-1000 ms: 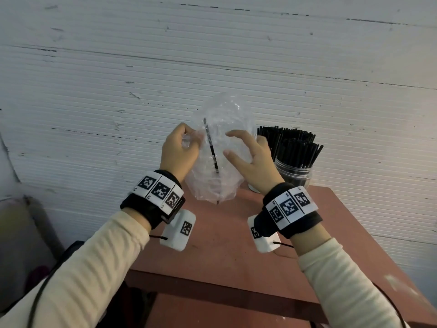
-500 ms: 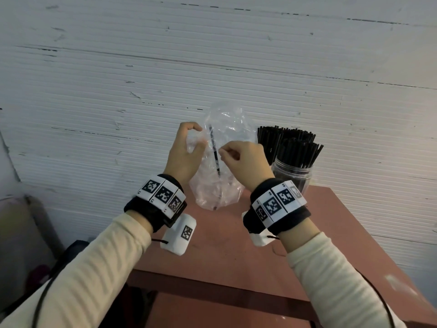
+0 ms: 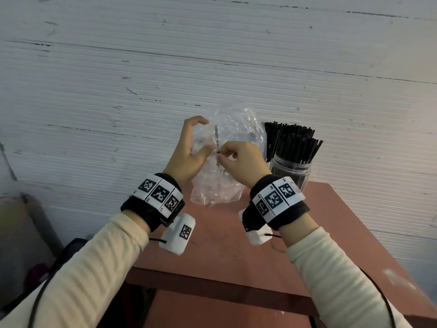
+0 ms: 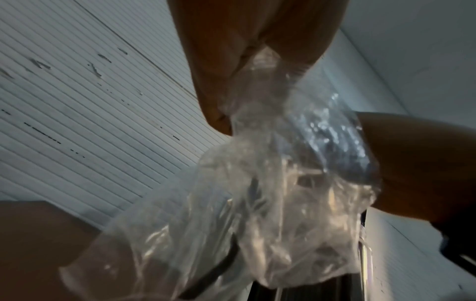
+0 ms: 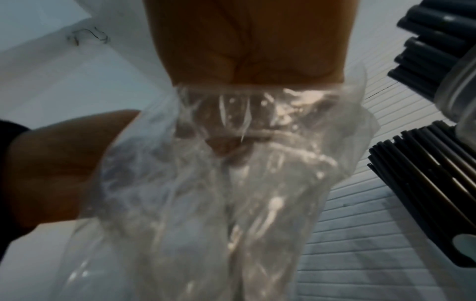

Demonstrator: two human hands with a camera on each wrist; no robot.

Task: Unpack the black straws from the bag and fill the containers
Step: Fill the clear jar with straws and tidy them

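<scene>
- The right hand (image 3: 238,162) pinches the lone straw (image 3: 216,140) through the clear bag (image 3: 227,166); the left hand (image 3: 189,157) grips the bag's side.
- Bag hangs over the table (image 3: 236,245), beside the full jar (image 3: 292,171).
- Risk: slick film could let the straw slip down.
- A second ago the right fingers were spread; now closed.

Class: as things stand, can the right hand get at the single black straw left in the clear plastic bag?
Probably yes: the right hand pinches the black straw only through the clear plastic bag; the film is between them.
</scene>
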